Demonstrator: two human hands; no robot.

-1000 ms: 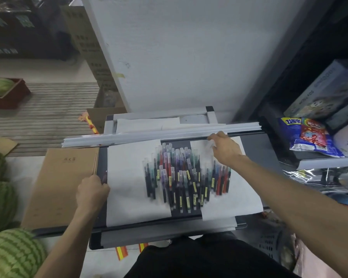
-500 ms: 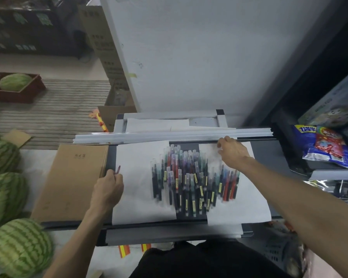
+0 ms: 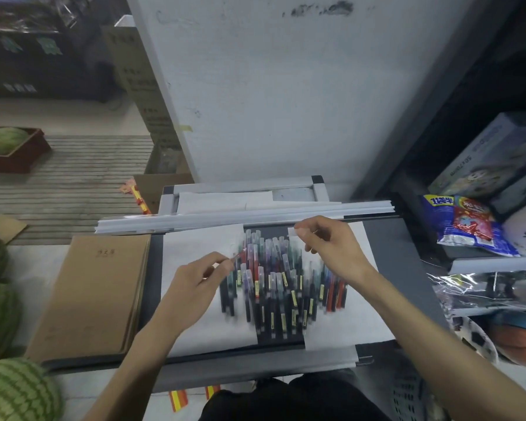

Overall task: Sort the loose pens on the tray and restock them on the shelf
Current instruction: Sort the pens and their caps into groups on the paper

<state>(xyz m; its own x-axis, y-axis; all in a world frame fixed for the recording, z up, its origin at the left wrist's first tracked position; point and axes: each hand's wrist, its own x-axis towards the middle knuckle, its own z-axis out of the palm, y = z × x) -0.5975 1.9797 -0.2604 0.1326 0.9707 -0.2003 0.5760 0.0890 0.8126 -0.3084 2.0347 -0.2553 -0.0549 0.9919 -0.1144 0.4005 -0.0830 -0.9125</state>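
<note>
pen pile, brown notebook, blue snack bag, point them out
pen pile (image 3: pixel 274 284): head view, middle of the heap
brown notebook (image 3: pixel 94 293): head view, centre of the cover
blue snack bag (image 3: pixel 466 223): head view, red print on its front

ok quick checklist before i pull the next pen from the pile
1. Left hand has a firm hold: ok, it pinches a red pen above the pile's left edge.
2. Right hand free to pick: cannot tell, its fingertips are pinched together but what they hold is blurred.
3. Pile contained on the tray: ok.
4. Colours separated: not ok, the middle of the pile is mixed.
5. Room on the shelf: cannot tell, only a snack bag and boxes show there.
</note>
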